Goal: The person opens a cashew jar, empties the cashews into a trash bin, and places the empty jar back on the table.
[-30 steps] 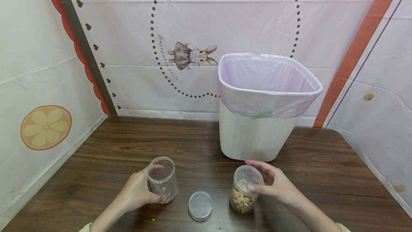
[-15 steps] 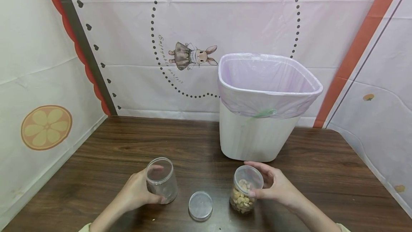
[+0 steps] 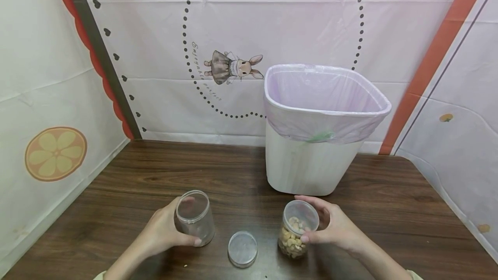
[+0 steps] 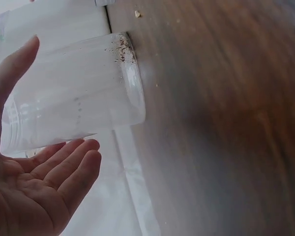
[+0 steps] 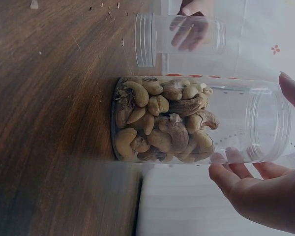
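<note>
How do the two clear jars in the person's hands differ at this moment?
The left jar is empty apart from a few crumbs at its base; the right jar is about half full of cashews. The left hand wraps the left jar's side, while the right hand grips the right jar near its rim. Both are clear, lidless and upright on the wooden table, with a loose lid lying between them.
</note>
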Demonstrator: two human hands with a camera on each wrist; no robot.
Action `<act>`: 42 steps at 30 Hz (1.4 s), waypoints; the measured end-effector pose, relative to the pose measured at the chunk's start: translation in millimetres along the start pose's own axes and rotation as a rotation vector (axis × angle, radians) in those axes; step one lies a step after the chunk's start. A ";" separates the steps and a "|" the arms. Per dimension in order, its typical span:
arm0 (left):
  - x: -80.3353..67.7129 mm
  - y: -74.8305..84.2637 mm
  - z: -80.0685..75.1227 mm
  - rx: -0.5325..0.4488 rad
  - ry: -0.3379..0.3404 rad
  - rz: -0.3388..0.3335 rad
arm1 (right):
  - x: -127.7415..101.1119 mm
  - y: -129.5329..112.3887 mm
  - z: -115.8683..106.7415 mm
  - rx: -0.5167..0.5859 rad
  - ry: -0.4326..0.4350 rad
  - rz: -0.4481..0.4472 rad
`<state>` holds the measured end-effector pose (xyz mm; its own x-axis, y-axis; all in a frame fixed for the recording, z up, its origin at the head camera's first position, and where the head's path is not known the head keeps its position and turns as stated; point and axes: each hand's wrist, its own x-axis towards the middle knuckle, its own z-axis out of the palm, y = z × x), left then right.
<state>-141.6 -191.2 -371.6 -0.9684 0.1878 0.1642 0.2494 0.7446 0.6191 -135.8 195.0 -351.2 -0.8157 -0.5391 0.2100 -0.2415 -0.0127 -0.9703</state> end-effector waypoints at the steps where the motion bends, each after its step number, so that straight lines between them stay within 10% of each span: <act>1: -0.2 0.4 -0.4 -0.003 0.007 -0.001 | -0.1 -0.1 -0.1 0.000 -0.001 0.004; 42: 2.8 31.7 -21.0 -0.011 0.104 0.125 | 0.7 -6.2 3.6 -0.112 0.081 0.049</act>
<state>-136.3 -180.5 -335.4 -0.9242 0.2108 0.3184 0.3683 0.7125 0.5972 -133.0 191.7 -345.4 -0.8667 -0.4666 0.1764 -0.2538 0.1079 -0.9612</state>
